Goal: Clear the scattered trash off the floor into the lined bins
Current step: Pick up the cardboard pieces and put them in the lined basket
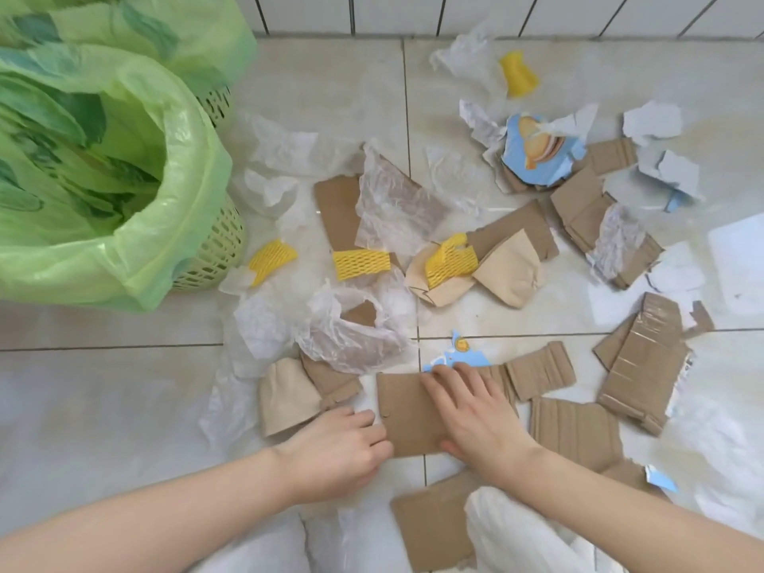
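The tiled floor before you is strewn with trash; two green-lined bins stand at far left. Your right hand presses flat, fingers spread, on a cardboard piece; your left hand pinches its left edge.

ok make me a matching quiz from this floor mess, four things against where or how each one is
Things:
1. right hand
2. left hand
3. near bin
4. far yellow foam

Places or states:
A. far right, near the wall
B. lined with a green bag, at left
C. flat on top of a cardboard piece
D. fingers at that cardboard's left edge

Pairs: 1-C, 2-D, 3-B, 4-A
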A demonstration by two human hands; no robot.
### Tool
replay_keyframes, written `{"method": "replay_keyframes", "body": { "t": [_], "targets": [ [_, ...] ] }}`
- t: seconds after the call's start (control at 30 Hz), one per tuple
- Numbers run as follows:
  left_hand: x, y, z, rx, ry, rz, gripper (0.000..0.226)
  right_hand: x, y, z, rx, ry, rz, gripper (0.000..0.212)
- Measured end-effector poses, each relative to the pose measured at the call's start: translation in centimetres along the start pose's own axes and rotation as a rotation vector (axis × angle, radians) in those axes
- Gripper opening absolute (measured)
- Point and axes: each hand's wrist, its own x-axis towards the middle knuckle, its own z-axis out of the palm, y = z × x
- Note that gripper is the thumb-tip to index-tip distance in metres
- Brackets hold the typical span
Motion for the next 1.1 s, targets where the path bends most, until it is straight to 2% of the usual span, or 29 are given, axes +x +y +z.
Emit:
{"method": "replay_keyframes", "body": {
  "t": [0.13, 0.2, 0.4, 0.47, 0.57, 0.67, 0.87, 1.1],
  "targets": [
    [0.4, 0.2, 0.4, 0.037, 0.027, -0.051, 0.011, 0.6, 0.2, 0.0, -0.016, 0.066, 0.003, 0.109],
    [1.0, 0.3, 0.2, 0.039, 0.029, -0.08, 0.013, 0.7, 0.3, -0.4, -0.005, 0.081, 0.021, 0.104],
    [2.4, 2.5, 0.3, -0.014, -0.087, -0.093, 0.022, -0.1, 1.7, -3.0, 0.184, 0.112, 0.108, 0.046],
    [3.5, 3.6, 0.4, -0.004, -0.108, -0.048, 0.021, -0.2, 2.2, -3.5, 0.294, 0.113, 0.13, 0.035],
    [5.3, 5.4, 0.7, 0.07, -0.128, 0.091, 0.011, 0.0, 2.6, -4.1, 0.44, 0.069, 0.198, 0.03],
    [6.6, 6.4, 1.8, 0.126, -0.14, 0.208, 0.019, 0.3, 3.2, -4.5, 0.517, -0.071, 0.221, 0.027],
    [8.2, 7.2, 3.2, 0.477, -0.382, 0.459, 0.05, 1.5, 3.4, -5.1, 0.577, -0.057, 0.185, 0.017],
    [6.3, 3.7, 4.0, 0.45, -0.345, 0.357, 0.074, 0.8, 3.6, -5.2, 0.609, 0.067, 0.172, 0.016]
  ]
}}
